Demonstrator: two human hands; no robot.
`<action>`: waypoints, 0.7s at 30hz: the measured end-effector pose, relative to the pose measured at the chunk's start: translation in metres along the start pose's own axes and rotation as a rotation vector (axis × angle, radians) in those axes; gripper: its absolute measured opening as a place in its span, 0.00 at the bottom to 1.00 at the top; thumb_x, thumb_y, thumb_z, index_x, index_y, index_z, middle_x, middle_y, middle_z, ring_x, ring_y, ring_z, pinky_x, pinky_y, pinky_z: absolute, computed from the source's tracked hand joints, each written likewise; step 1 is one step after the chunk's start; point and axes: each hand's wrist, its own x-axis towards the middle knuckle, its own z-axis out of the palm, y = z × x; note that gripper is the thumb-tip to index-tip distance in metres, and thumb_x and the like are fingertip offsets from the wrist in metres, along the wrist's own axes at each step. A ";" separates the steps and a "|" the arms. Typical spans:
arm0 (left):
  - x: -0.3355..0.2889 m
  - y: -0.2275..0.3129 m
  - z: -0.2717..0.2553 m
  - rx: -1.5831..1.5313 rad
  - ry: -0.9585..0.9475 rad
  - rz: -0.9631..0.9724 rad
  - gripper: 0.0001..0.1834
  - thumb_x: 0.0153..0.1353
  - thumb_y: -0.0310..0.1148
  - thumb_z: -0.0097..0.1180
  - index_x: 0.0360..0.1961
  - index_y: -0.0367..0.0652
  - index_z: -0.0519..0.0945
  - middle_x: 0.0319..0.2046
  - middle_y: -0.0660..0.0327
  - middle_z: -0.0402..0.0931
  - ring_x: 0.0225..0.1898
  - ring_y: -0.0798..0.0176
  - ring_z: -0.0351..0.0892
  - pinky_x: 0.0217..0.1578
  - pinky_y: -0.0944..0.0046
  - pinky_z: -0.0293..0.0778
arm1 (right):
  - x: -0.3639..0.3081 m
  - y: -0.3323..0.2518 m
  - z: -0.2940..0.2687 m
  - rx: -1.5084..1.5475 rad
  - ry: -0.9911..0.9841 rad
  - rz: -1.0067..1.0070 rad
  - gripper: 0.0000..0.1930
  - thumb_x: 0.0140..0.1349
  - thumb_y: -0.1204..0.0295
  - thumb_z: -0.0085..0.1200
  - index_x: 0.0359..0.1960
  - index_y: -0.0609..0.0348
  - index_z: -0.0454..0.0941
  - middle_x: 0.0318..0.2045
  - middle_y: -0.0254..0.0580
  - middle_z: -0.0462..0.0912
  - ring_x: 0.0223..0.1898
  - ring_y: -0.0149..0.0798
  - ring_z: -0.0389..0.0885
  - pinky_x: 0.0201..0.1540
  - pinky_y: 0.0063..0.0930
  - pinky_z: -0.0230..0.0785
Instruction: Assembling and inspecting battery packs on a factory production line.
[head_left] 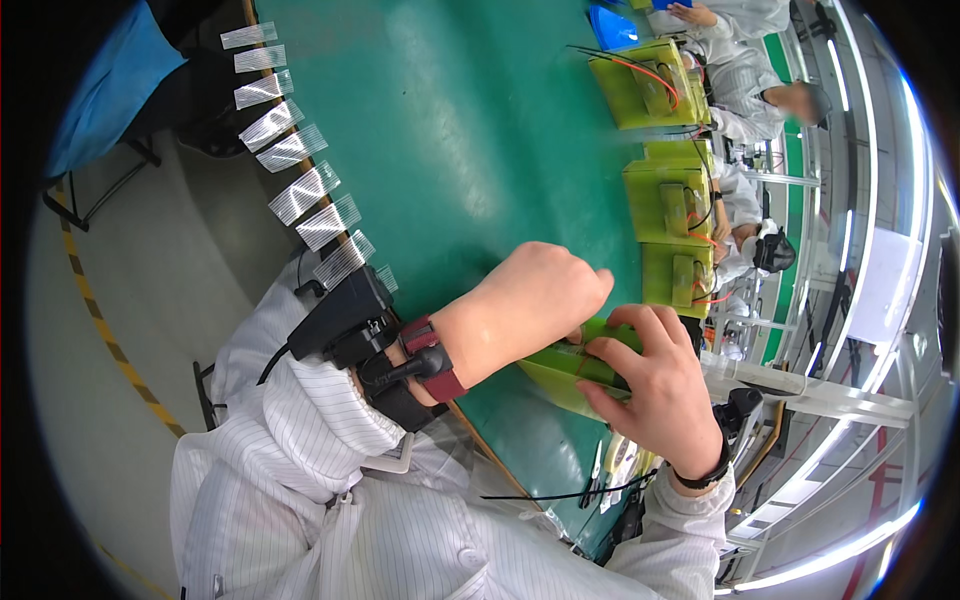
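Head view, left hand [530, 305], right hand [650, 385] gripping green pack [570, 375]

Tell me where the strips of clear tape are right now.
In the head view, the strips of clear tape hang in a row along the left edge of the green table, up and left of the left hand.
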 end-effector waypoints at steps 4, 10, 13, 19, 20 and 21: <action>-0.004 -0.006 0.008 -0.176 -0.052 0.002 0.11 0.47 0.34 0.64 0.18 0.39 0.77 0.19 0.54 0.77 0.27 0.50 0.80 0.31 0.54 0.76 | -0.001 0.000 0.001 -0.001 0.013 0.000 0.15 0.44 0.68 0.67 0.33 0.57 0.78 0.42 0.45 0.73 0.45 0.49 0.71 0.45 0.42 0.66; -0.001 -0.012 0.009 -0.375 -0.138 -0.032 0.09 0.49 0.34 0.63 0.23 0.39 0.81 0.22 0.51 0.78 0.28 0.46 0.79 0.32 0.52 0.75 | -0.004 0.001 0.002 -0.007 0.038 0.000 0.15 0.44 0.68 0.67 0.33 0.58 0.78 0.42 0.45 0.74 0.45 0.49 0.72 0.46 0.41 0.67; -0.004 -0.014 0.013 -0.421 -0.106 -0.058 0.08 0.50 0.33 0.62 0.24 0.39 0.82 0.23 0.51 0.79 0.28 0.46 0.79 0.32 0.52 0.75 | -0.004 0.000 0.002 0.004 0.050 -0.005 0.14 0.44 0.68 0.67 0.33 0.57 0.78 0.42 0.45 0.74 0.45 0.49 0.72 0.46 0.41 0.67; -0.020 0.000 0.009 -0.287 -0.088 -0.124 0.08 0.53 0.29 0.55 0.33 0.39 0.82 0.28 0.51 0.81 0.31 0.45 0.80 0.34 0.52 0.76 | -0.002 -0.001 0.001 0.028 0.057 -0.008 0.14 0.46 0.68 0.66 0.33 0.58 0.79 0.42 0.45 0.74 0.45 0.48 0.72 0.47 0.41 0.67; -0.022 0.007 0.003 -0.253 -0.073 -0.131 0.10 0.54 0.27 0.53 0.38 0.39 0.81 0.30 0.50 0.81 0.32 0.44 0.80 0.34 0.51 0.76 | -0.004 0.001 0.002 0.021 0.054 0.003 0.14 0.46 0.68 0.66 0.33 0.58 0.79 0.41 0.45 0.74 0.45 0.48 0.72 0.47 0.40 0.67; -0.023 0.015 -0.005 -0.237 -0.203 -0.155 0.17 0.54 0.24 0.51 0.46 0.35 0.78 0.36 0.49 0.81 0.37 0.45 0.81 0.37 0.52 0.77 | -0.006 0.003 0.003 0.015 0.051 0.014 0.14 0.46 0.68 0.66 0.33 0.58 0.79 0.41 0.44 0.74 0.45 0.48 0.72 0.47 0.40 0.66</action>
